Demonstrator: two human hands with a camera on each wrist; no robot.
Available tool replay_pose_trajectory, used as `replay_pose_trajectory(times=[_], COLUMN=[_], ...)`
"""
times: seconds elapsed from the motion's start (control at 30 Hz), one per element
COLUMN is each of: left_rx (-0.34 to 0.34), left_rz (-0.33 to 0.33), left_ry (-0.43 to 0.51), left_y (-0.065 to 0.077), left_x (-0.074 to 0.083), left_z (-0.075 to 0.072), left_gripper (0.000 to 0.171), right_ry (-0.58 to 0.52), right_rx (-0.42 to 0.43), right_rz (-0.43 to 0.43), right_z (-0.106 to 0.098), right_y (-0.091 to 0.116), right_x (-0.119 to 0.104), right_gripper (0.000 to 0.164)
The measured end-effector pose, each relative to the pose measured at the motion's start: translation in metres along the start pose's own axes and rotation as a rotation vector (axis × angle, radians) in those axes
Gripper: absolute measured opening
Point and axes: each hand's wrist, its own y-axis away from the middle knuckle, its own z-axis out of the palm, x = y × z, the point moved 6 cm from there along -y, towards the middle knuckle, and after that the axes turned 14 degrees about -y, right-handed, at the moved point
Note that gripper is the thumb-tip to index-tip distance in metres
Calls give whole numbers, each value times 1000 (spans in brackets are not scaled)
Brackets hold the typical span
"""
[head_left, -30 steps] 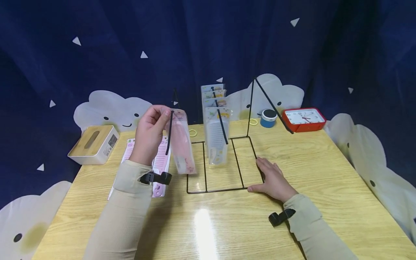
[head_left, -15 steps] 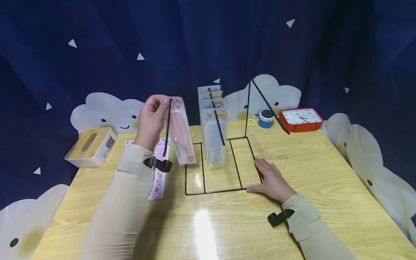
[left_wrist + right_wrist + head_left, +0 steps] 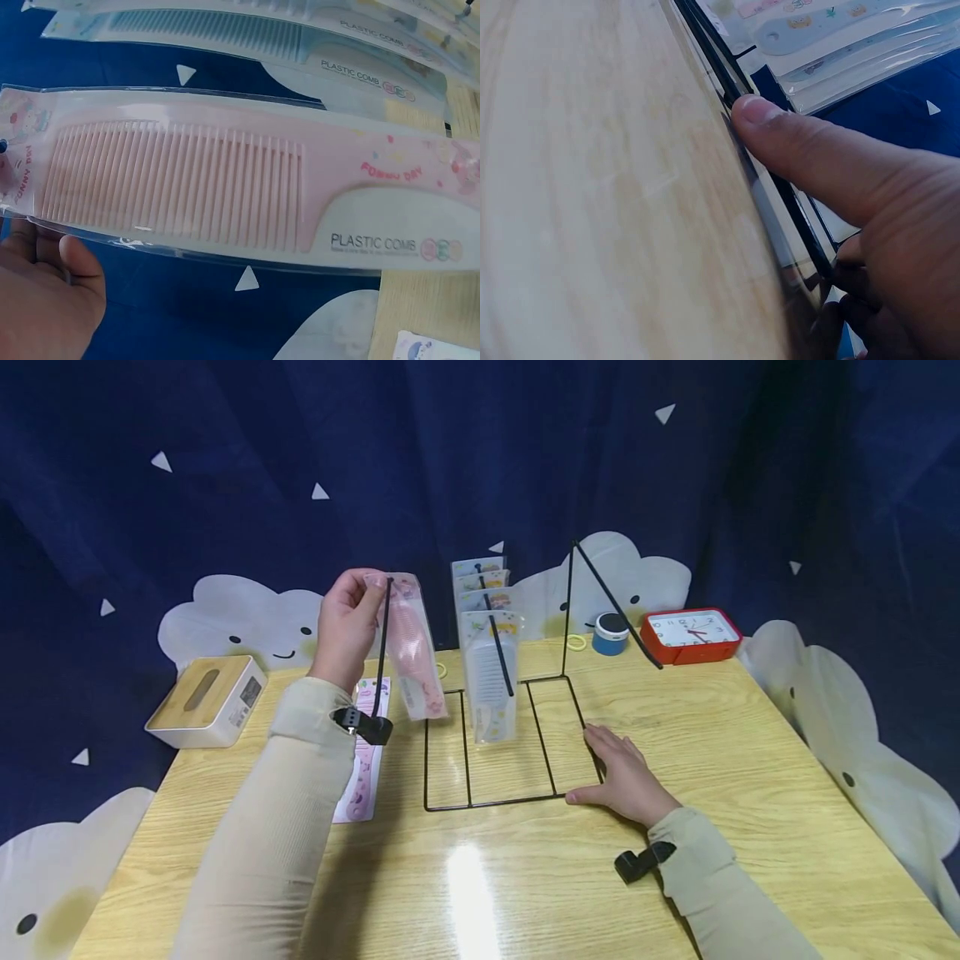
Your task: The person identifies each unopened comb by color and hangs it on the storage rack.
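Note:
My left hand (image 3: 347,625) pinches the top of a clear-wrapped pink comb (image 3: 411,647) at the left hook of a black wire display rack (image 3: 540,739). In the left wrist view the packaged pink comb (image 3: 180,184) lies across the picture, with part of the left hand (image 3: 56,292) at its header. Several packaged pale-blue combs (image 3: 491,677) hang one behind another on the middle hook. At the rack base's front right corner rests my right hand (image 3: 626,777), fingers on the side bar and thumb by the front bar. The right wrist view shows that thumb (image 3: 802,142) touching the bar.
A pink comb pack (image 3: 367,777) lies on the table under the left arm. Behind it stands a tissue box (image 3: 206,702) with a wooden lid. At the back right are a blue speaker (image 3: 610,635), a red clock (image 3: 693,637) and a yellow ring (image 3: 576,642).
My left hand has moved up and back, taking the pink comb along the left hook. The right hand stays at the rack's corner. The view has shifted slightly.

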Motion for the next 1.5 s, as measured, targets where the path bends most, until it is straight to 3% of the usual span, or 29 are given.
replay_pose_trajectory(times=[0.33, 0.5, 0.67, 0.83, 0.93, 1.03, 1.17, 1.3, 1.37, 1.5], left_rx=[-1, 7, 19, 31, 24, -36, -263, -436, -453, -465], left_rz=[69, 79, 12, -149, -266, -355, -370, -258, -230, -264], left_ry=[43, 57, 40, 18, -76, -216, -492, -766, -837, -884], left_y=[1, 2, 9, 20, 29, 35, 38, 39, 39, 42], left_x=[-2, -14, -44, -100, -136, -169, -198, -204, -203, -202], left_z=[0, -5, -14, -20, -22, -23, -16, -7, -5, -4], left_gripper=[12, 7, 9, 22, 34, 40, 51, 65, 68, 74], right_ry=[-1, -7, -8, -6, -3, -2, 1, 3, 1, -5], right_rx=[-3, -9, -9, -10, -10, -9, -11, -11, -9, -10], right_rz=[4, 11, 13, 12, 13, 12, 12, 14, 14, 12], right_z=[0, 1, 1, 1, 1, 0, 0, 0, 0, 0], right_y=[0, 0, 0, 0, 0, -1, -1, -1, -1, -1], right_x=[1, 1, 0, 1, 0, -1, -1, 0, 0, 0], right_gripper=[116, 116, 116, 117, 117, 116, 117, 117, 117, 118])
